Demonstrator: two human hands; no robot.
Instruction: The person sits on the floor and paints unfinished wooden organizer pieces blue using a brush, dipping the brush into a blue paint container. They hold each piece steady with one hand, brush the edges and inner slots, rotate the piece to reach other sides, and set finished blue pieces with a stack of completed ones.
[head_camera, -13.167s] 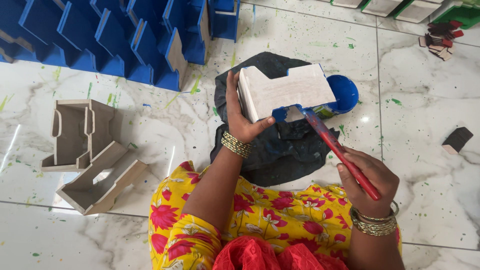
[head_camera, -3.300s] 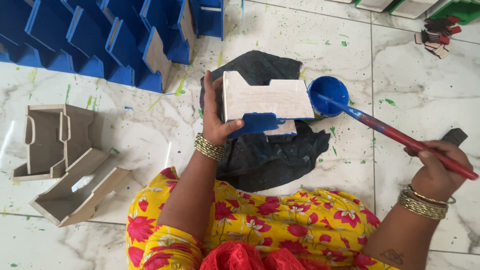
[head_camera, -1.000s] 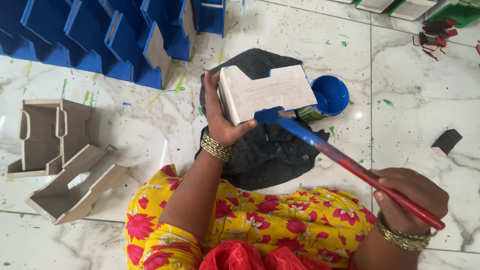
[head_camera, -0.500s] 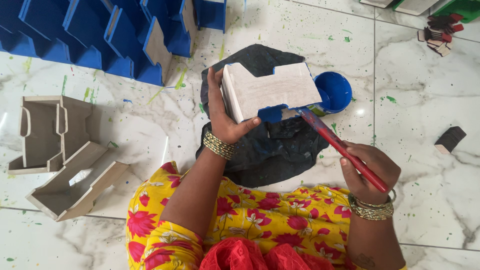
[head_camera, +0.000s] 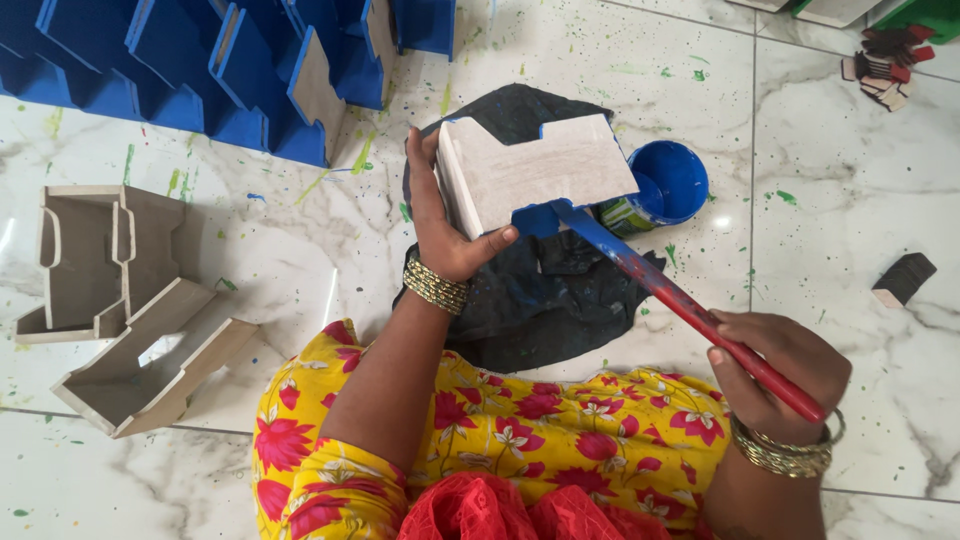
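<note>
My left hand (head_camera: 440, 225) grips a pale wooden stand (head_camera: 535, 170), holding it tilted above a dark cloth (head_camera: 545, 300) on the floor. Its lower edge carries wet blue paint. My right hand (head_camera: 775, 365) is shut on a long paintbrush (head_camera: 680, 305) with a red handle smeared blue. The brush tip touches the stand's lower edge. A small can of blue paint (head_camera: 668, 182) stands open just right of the stand, at the edge of the cloth.
Several blue-painted stands (head_camera: 230, 60) are lined up at the top left. Two unpainted wooden stands (head_camera: 110, 300) lie at the left. A small dark block (head_camera: 903, 278) lies at the right, and a pile of small wooden pieces (head_camera: 885, 60) sits top right on the paint-speckled marble floor.
After dipping in the can, the brush came back to the stand's lower edge. Over the last half second my right hand slid right and down, drawing the brush along that edge.
</note>
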